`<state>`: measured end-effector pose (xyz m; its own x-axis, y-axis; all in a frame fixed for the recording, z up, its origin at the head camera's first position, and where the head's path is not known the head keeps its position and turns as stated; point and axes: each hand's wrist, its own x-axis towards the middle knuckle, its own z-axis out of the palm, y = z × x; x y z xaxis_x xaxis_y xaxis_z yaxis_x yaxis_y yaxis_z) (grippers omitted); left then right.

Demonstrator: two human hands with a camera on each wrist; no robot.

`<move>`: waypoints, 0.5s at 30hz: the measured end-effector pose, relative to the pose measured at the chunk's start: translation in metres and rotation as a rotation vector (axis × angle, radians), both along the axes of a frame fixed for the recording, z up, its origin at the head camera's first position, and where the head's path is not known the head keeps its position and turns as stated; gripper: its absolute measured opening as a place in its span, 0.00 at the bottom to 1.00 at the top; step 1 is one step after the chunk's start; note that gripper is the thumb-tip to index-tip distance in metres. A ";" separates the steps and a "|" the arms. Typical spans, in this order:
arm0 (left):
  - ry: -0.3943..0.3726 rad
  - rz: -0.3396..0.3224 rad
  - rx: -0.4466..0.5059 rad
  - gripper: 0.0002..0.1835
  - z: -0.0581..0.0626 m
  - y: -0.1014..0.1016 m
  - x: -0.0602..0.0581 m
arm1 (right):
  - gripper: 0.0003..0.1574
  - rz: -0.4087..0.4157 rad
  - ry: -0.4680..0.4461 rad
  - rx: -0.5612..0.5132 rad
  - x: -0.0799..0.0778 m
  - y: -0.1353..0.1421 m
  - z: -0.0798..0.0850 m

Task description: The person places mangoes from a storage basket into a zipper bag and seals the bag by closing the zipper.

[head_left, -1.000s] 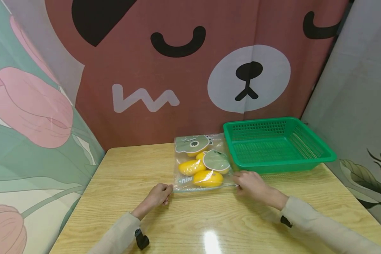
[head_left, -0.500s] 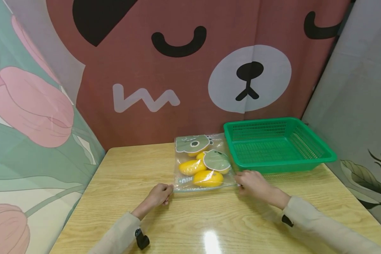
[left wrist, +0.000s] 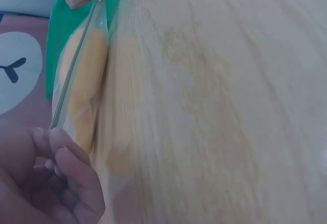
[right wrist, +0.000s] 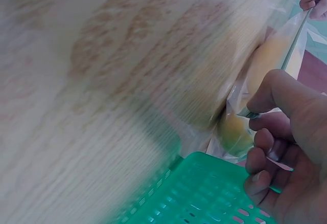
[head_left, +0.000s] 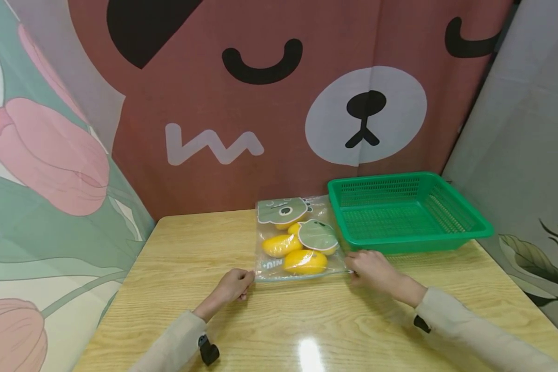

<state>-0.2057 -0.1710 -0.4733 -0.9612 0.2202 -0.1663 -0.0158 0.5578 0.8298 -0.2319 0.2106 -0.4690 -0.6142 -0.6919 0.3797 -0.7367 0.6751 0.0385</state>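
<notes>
A clear zip bag (head_left: 267,273) with green cartoon prints lies on the table, several yellow mangoes (head_left: 305,262) inside it. My left hand (head_left: 234,284) pinches the near left corner of the bag between thumb and fingers. At the near right corner, my right hand (head_left: 374,271) pinches the end of the same edge. In the left wrist view the zip edge (left wrist: 76,60) runs taut and straight from one hand to the other. The right wrist view has thumb and forefinger closed on the strip's end, a mango (right wrist: 236,134) behind them. The prints hide parts of the far mangoes.
A green plastic basket (head_left: 414,240) stands at the back right, beside the bag and close to my right hand. The wooden table (head_left: 190,243) ends at a curtain (head_left: 204,186) with a bear print. Light glares on the near tabletop.
Both hands keep their hold on the bag's corners. The right hand has shifted very slightly to the right; the bag and basket look almost unchanged.
</notes>
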 end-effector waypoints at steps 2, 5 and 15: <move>0.004 -0.010 -0.004 0.24 0.000 0.000 0.000 | 0.21 -0.007 -0.004 0.012 0.000 0.000 0.000; 0.000 -0.034 0.007 0.24 0.002 -0.002 0.002 | 0.20 -0.009 -0.012 0.020 0.001 0.000 0.002; -0.012 -0.071 0.053 0.25 0.001 -0.006 0.005 | 0.21 -0.026 -0.053 0.040 0.005 -0.002 0.011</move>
